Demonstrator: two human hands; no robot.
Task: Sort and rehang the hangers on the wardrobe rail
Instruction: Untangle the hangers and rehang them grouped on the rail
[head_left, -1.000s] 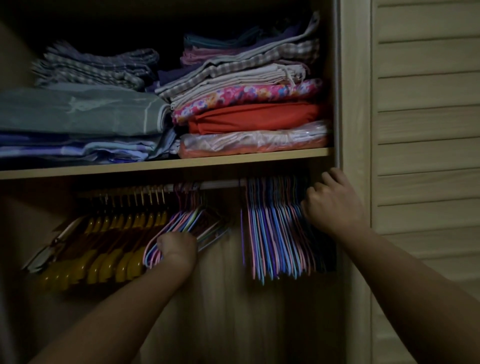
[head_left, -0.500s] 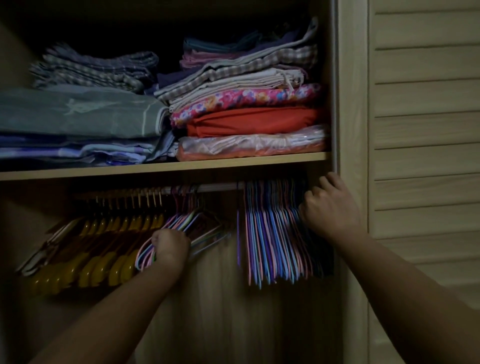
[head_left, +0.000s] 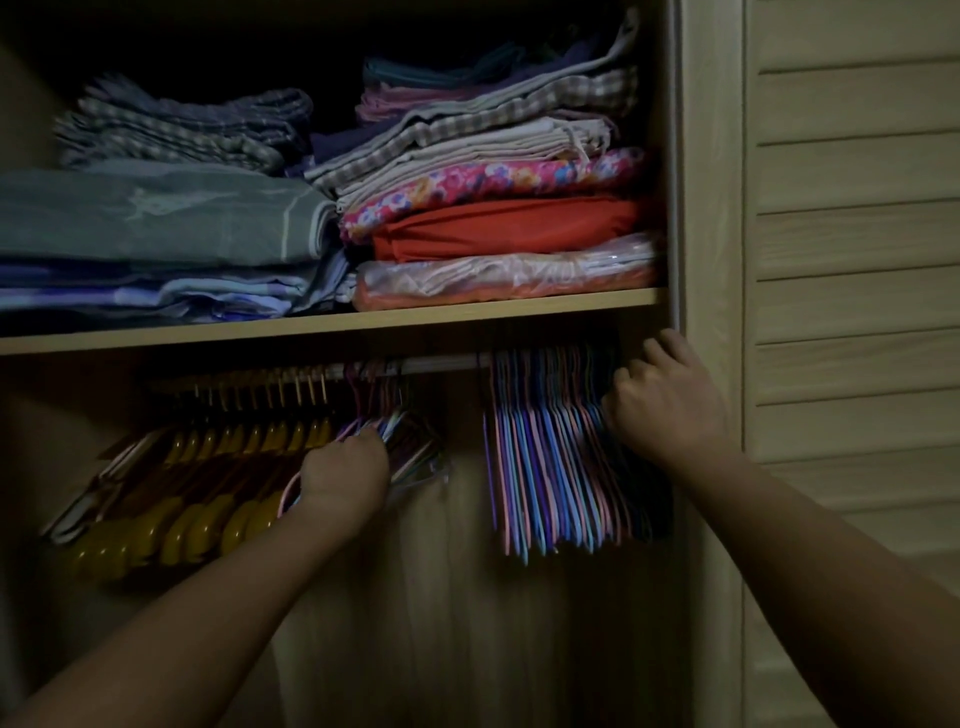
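Hangers are gripped on the wardrobe rail (head_left: 436, 364).
A small bunch of thin hangers (head_left: 400, 441) is clutched by the left hand (head_left: 345, 475); the packed bundle of striped hangers (head_left: 550, 467) is held by the right hand's (head_left: 670, 405) curled fingers.

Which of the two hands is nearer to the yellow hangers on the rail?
Left. The left hand grips a small bunch of thin coloured hangers directly beside the yellow hangers. The right hand is far off, at the large coloured bunch.
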